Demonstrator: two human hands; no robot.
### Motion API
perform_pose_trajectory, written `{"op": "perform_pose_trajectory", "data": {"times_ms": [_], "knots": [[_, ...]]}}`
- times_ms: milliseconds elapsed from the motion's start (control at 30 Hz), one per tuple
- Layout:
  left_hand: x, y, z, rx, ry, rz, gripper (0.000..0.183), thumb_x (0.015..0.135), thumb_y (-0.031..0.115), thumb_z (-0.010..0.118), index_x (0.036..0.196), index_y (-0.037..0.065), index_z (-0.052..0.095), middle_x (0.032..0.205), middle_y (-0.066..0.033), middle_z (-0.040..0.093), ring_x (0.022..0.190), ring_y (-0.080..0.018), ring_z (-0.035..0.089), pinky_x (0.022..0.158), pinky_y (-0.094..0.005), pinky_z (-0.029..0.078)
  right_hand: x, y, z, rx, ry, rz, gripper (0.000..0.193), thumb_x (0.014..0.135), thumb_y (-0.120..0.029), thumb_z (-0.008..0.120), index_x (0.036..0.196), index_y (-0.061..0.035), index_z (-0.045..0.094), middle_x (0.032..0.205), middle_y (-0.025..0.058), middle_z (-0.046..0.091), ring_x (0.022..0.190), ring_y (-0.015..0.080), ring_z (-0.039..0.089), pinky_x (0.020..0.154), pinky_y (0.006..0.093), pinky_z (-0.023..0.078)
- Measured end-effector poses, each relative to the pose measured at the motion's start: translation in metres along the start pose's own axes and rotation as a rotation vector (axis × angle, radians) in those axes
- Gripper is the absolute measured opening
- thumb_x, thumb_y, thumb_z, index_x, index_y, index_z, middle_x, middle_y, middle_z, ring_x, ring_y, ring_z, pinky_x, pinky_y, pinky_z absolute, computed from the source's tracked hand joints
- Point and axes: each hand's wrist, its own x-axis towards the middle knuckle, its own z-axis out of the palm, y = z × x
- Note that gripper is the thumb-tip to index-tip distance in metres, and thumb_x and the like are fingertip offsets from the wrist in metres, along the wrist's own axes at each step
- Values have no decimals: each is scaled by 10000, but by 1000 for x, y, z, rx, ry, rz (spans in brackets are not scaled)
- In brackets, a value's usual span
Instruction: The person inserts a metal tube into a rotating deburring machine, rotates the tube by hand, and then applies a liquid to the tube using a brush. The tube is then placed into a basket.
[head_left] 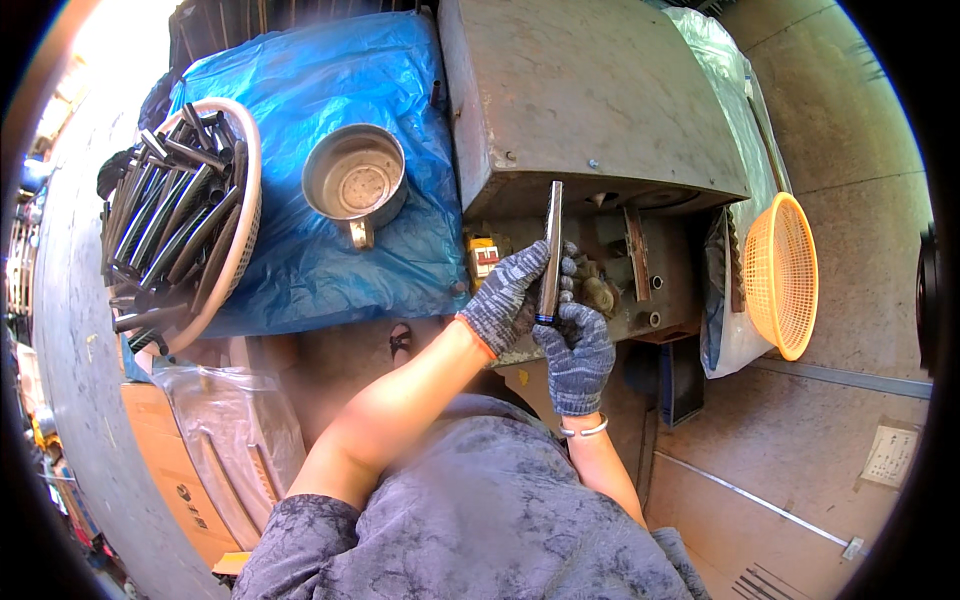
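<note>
My left hand [505,298], in a grey knitted glove, is closed around a slim, shiny dark metal tube [552,250]. The tube points away from me, its far end reaching the front edge of a grey metal machine housing [600,95]. At the tube's near end, which has a bluish-black rim, my gloved right hand [582,362] has its fingers curled and pinched against it. A bracelet circles my right wrist. Beyond my hands, under the housing, a crumpled cloth-like bundle [598,292] lies on the machine bed.
At left, a pale basket [250,205] is heaped with similar dark tubes [175,215]. A metal pot [357,178] stands on blue plastic sheeting [300,270]. Right of the machine hangs a yellow-orange plastic basket [785,275]. A yellow-framed switch [484,258] sits beside the bed; a cardboard box [170,470] stands lower left.
</note>
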Motion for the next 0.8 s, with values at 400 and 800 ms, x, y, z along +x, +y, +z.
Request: {"op": "perform_pose_trajectory", "data": {"times_ms": [400,800], "knots": [[-2,1,-2,18,31,2,447,922,350,595,1233,40,508,997,-57,619,889,-171,607,780,-312,523,0,0,1,30,-17,19,327,732,-17,778,1009,-16,603,925,72,659,798,127,618,734,273,516],[-1,-2,-8,-28,0,-7,454,917,360,599,1225,40,510,988,-62,621,887,-178,608,777,-321,524,-1,3,4,55,11,5,301,736,-34,778,985,-17,611,938,85,679,818,143,636,751,284,520]]}}
